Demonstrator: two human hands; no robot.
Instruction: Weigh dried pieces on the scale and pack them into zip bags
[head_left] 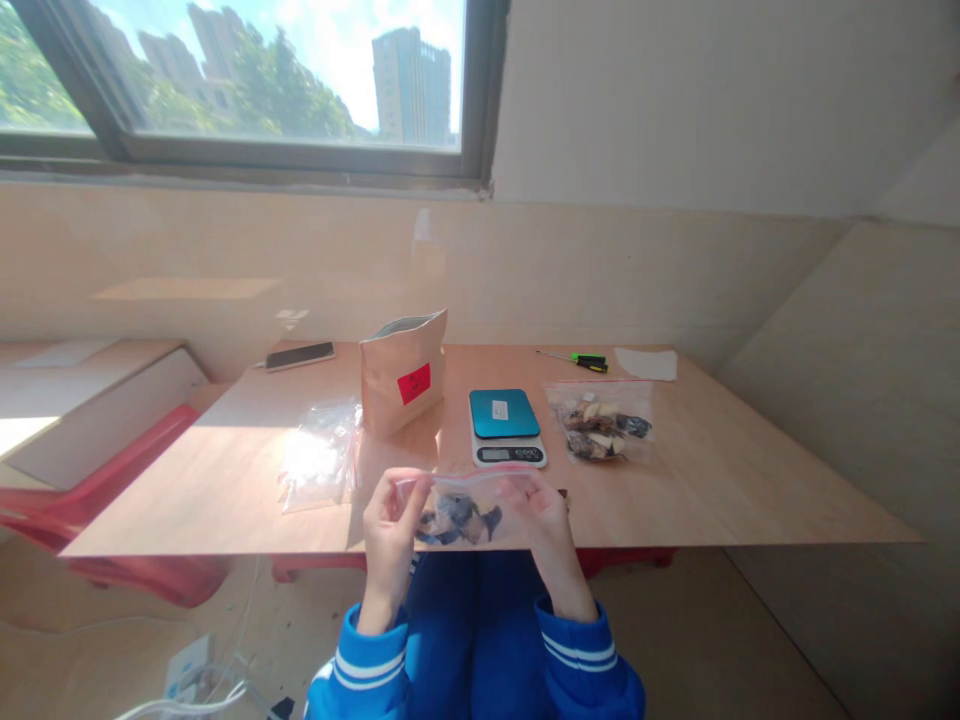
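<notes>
Blue sleeves with white stripes frame the bottom of the view, and just above them both hands hold 1 small clear zip bag (466, 510) at the near edge of the wooden table (712, 480). Its top strip is pinched on the left end by the left hand (390, 520) and on the right end by the right hand (544, 515), each with fingers closed narrowly on the plastic. Dark and pale pieces sit in the lower part of this bag; what they are cannot be told.

Behind the hands stands a kitchen scale (506, 428) with a teal platform bearing a small white label; nothing else rests on it. To its right lies a second zip bag (604, 420), flat on the table, with a heap of brown, white and dark pieces inside. To the left of the scale a brown paper pouch (401, 372) stands upright with its mouth open and a red label on its front; its contents are hidden. Further left lies a pile of empty-looking clear bags (319, 455) in the sunlight.

At the back edge are a phone (300, 355), a green-handled tool (585, 361) and a white sheet (646, 363).
</notes>
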